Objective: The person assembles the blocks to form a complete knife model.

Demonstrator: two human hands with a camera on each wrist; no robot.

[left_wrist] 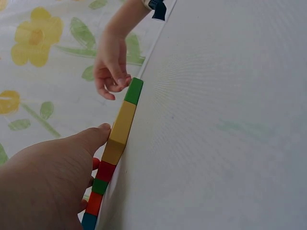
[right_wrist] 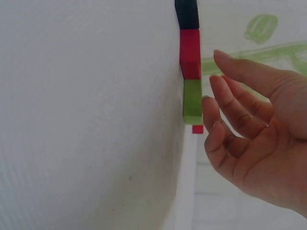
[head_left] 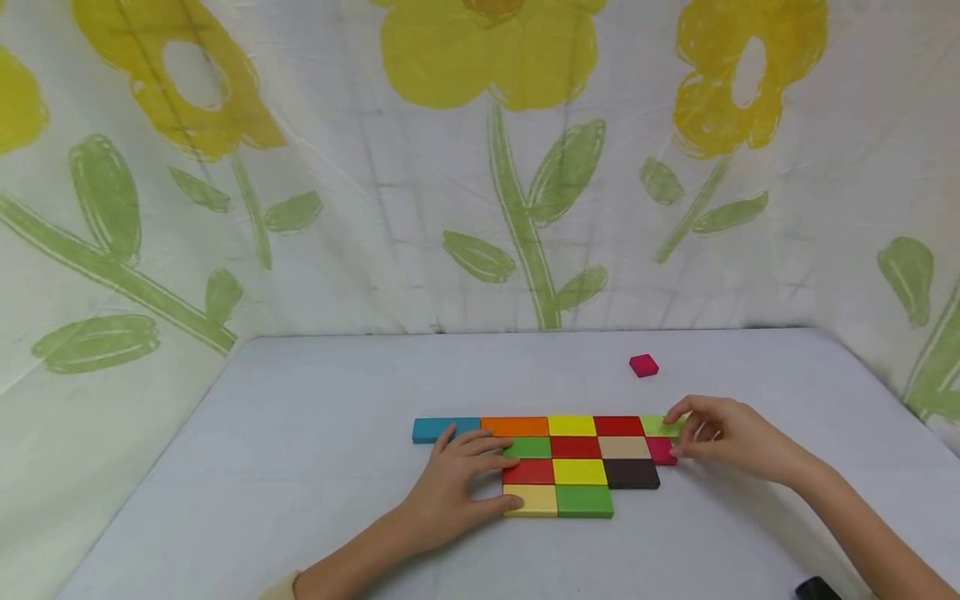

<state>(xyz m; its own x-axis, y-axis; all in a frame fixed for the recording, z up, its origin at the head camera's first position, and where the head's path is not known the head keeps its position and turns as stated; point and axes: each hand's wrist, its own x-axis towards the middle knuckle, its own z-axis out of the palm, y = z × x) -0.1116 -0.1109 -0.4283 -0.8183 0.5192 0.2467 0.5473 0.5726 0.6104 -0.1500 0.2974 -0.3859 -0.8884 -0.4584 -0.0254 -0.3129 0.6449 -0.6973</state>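
Observation:
Flat coloured blocks lie side by side in stepped rows on the white table. At their left edge rests my left hand [head_left: 450, 479], fingers spread, fingertips on the green block [head_left: 528, 448] and red block [head_left: 532, 472], thumb on the cream block [head_left: 536, 502]. My right hand [head_left: 723, 433] is at the other end, its fingers loosely bent over the light green block [head_left: 654, 426] and its thumb beside the pink block [head_left: 662, 452]. In the right wrist view, its thumb and fingers are apart with nothing between them. The back row begins with a blue block [head_left: 442, 429] and an orange block [head_left: 516, 426].
A single pink block [head_left: 643, 365] lies farther back on the table [head_left: 337, 383], away from the rows. A dark object [head_left: 816, 588] is at the front right, partly cut off. Behind the table hangs a white cloth [head_left: 337, 250] with yellow flowers.

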